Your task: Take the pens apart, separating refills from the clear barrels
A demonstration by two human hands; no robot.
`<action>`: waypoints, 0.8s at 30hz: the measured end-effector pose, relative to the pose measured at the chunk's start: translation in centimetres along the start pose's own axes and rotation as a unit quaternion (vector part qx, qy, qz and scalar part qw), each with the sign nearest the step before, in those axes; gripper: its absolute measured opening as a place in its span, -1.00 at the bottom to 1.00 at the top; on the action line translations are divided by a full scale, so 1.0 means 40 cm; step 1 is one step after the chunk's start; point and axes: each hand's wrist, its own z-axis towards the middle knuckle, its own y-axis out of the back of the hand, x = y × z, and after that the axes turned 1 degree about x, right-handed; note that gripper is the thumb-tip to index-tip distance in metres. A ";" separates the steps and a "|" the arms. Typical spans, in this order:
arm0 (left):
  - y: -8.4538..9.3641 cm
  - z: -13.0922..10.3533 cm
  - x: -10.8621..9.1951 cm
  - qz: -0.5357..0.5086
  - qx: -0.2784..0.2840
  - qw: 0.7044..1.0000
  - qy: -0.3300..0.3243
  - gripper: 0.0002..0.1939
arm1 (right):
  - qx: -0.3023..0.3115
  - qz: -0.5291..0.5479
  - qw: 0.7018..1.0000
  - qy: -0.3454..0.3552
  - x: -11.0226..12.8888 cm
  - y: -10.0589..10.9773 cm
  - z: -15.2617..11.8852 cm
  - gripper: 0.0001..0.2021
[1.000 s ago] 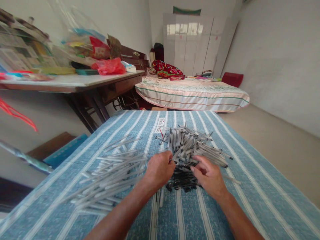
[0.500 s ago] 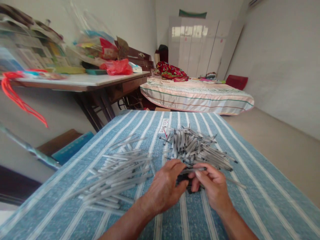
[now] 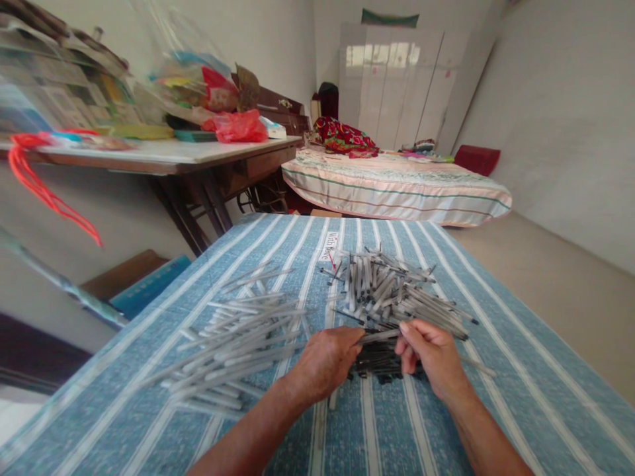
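A slim pen (image 3: 381, 336) with a pale barrel is stretched level between my two hands. My left hand (image 3: 330, 360) is closed around its left end, the fingers curled and partly hidden. At the other end, my right hand (image 3: 432, 350) pinches it between thumb and fingers. Just below lies a heap of small black pieces (image 3: 380, 362) that look like pen caps, partly covered by the hands. Beyond the hands is a loose pile of pens (image 3: 387, 284) with dark tips. Another pile of pale pen barrels (image 3: 228, 350) spreads to the left of my left hand.
A blue striped cloth (image 3: 278, 443) covers the table. Further off stands a bed (image 3: 397, 182) before a white wardrobe (image 3: 391, 99). On the left a side table (image 3: 188, 153) bears bags, including a red plastic bag (image 3: 241, 127). A blue box (image 3: 151, 287) sits below it.
My right hand has shifted slightly right and its grip now sits at the pen's right end. My left hand has turned palm-down and closed more. More of the black heap shows.
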 end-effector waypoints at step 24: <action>0.013 -0.002 0.011 -0.030 0.024 0.998 0.040 -0.90 | 0.086 0.008 0.996 -0.038 -0.005 0.020 0.001 -0.68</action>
